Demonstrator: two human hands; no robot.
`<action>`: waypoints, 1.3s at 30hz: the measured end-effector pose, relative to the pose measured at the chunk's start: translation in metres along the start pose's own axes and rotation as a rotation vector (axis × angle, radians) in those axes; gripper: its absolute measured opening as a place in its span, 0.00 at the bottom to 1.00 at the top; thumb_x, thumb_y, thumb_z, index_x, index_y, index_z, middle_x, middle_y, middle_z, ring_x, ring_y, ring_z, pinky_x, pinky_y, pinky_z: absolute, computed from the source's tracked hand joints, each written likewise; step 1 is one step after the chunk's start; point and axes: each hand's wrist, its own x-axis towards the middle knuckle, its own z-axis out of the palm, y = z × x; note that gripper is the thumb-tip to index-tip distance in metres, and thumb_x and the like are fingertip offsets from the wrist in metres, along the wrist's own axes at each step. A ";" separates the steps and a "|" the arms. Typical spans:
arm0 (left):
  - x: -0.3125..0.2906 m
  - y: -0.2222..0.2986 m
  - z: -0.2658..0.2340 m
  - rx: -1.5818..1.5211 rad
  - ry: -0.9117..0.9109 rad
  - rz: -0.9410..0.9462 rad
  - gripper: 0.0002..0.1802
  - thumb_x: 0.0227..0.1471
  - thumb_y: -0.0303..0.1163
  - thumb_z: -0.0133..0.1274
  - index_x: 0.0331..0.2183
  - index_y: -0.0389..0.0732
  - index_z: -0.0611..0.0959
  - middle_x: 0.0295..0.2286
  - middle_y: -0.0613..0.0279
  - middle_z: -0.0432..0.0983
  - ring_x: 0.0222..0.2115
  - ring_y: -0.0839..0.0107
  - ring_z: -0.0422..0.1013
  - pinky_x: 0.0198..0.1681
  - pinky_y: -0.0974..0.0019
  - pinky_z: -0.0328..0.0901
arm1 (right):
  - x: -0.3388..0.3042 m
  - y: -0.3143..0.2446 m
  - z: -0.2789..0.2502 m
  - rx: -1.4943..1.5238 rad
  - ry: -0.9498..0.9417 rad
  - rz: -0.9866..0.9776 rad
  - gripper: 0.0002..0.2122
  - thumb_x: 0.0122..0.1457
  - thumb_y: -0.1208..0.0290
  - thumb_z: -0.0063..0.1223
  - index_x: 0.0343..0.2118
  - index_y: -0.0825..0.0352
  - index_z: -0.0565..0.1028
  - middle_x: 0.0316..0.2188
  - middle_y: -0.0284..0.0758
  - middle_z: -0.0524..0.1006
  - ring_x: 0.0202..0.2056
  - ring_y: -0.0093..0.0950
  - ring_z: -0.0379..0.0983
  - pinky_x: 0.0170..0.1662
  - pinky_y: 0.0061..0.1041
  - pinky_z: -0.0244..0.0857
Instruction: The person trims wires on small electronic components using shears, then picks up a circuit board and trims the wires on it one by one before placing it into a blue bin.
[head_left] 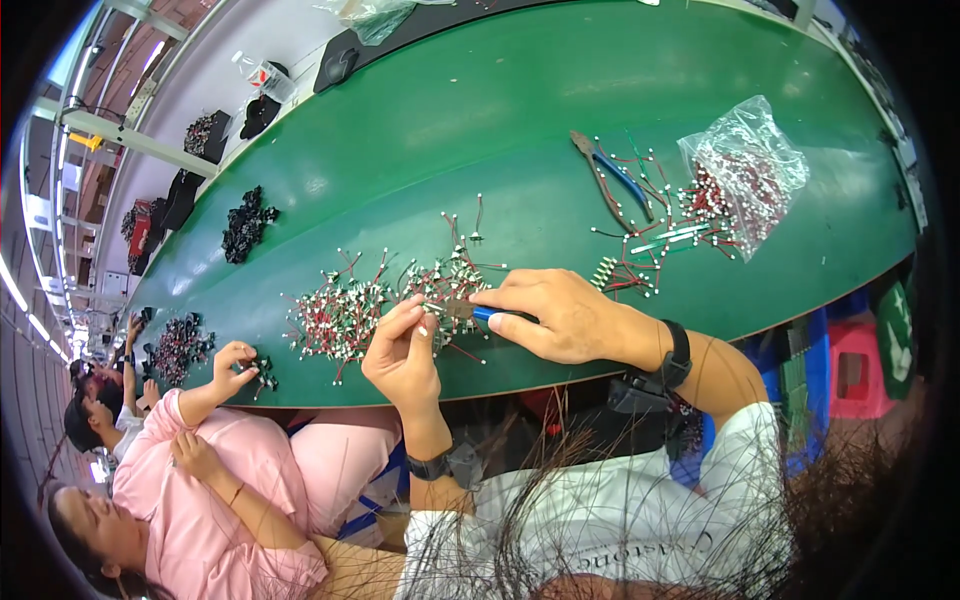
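My right hand (pixel 565 315) is closed around the blue grips of small pliers (pixel 487 313), whose jaws point left. Close to the jaw tips, the fingertips of my left hand (pixel 405 355) pinch a small white connector (pixel 428 307); its exact shape is too small to make out. Just beyond both hands lies a loose heap of short red and black wires with white connectors (pixel 345 310), which my hands partly cover. Each of my wrists carries a dark strap with a device.
More pliers (pixel 625 178) lie farther off beside a clear plastic bag (pixel 745 180) of wired connectors. A small wire bunch (pixel 625 275) sits right of my hand. Black parts (pixel 247 225) are heaped at left. A person in pink (pixel 215 480) works at my left along the green table (pixel 480 110).
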 end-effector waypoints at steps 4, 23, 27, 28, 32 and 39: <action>0.001 0.003 0.001 -0.007 -0.001 0.052 0.10 0.48 0.12 0.56 0.35 0.29 0.81 0.40 0.46 0.76 0.36 0.71 0.74 0.40 0.70 0.73 | 0.001 0.002 0.001 -0.017 0.000 0.006 0.17 0.59 0.62 0.48 0.45 0.68 0.77 0.30 0.46 0.76 0.33 0.45 0.73 0.39 0.41 0.67; -0.002 -0.018 -0.002 -0.407 -0.005 -0.049 0.09 0.47 0.17 0.61 0.33 0.34 0.80 0.38 0.46 0.78 0.39 0.63 0.75 0.43 0.67 0.69 | 0.006 0.001 -0.007 0.428 -0.251 0.275 0.16 0.63 0.66 0.46 0.47 0.72 0.76 0.29 0.38 0.80 0.29 0.25 0.74 0.33 0.26 0.68; 0.002 -0.018 -0.001 -0.479 -0.082 -0.043 0.08 0.52 0.22 0.58 0.37 0.38 0.80 0.39 0.52 0.78 0.39 0.63 0.75 0.44 0.65 0.71 | 0.006 0.002 -0.005 0.480 -0.222 0.272 0.17 0.64 0.65 0.46 0.47 0.73 0.76 0.30 0.34 0.79 0.28 0.20 0.72 0.32 0.24 0.68; 0.003 -0.018 -0.003 -0.480 -0.083 -0.044 0.08 0.52 0.22 0.58 0.37 0.38 0.80 0.39 0.52 0.78 0.39 0.63 0.75 0.44 0.65 0.71 | 0.006 0.004 -0.004 0.469 -0.200 0.257 0.16 0.63 0.66 0.46 0.47 0.72 0.76 0.30 0.36 0.79 0.28 0.22 0.72 0.32 0.24 0.67; 0.007 -0.015 -0.013 -0.281 0.021 -0.056 0.09 0.53 0.21 0.56 0.39 0.35 0.80 0.38 0.52 0.78 0.40 0.66 0.75 0.45 0.64 0.72 | 0.007 0.007 -0.003 0.149 0.001 0.026 0.15 0.61 0.68 0.48 0.46 0.70 0.77 0.28 0.39 0.77 0.28 0.32 0.74 0.33 0.28 0.68; 0.012 -0.002 -0.010 0.222 0.102 -0.078 0.27 0.46 0.18 0.61 0.50 0.30 0.74 0.45 0.54 0.73 0.39 0.71 0.71 0.40 0.70 0.68 | 0.002 0.009 0.004 -0.347 0.263 -0.015 0.16 0.57 0.66 0.52 0.47 0.66 0.74 0.34 0.40 0.74 0.34 0.39 0.72 0.36 0.35 0.69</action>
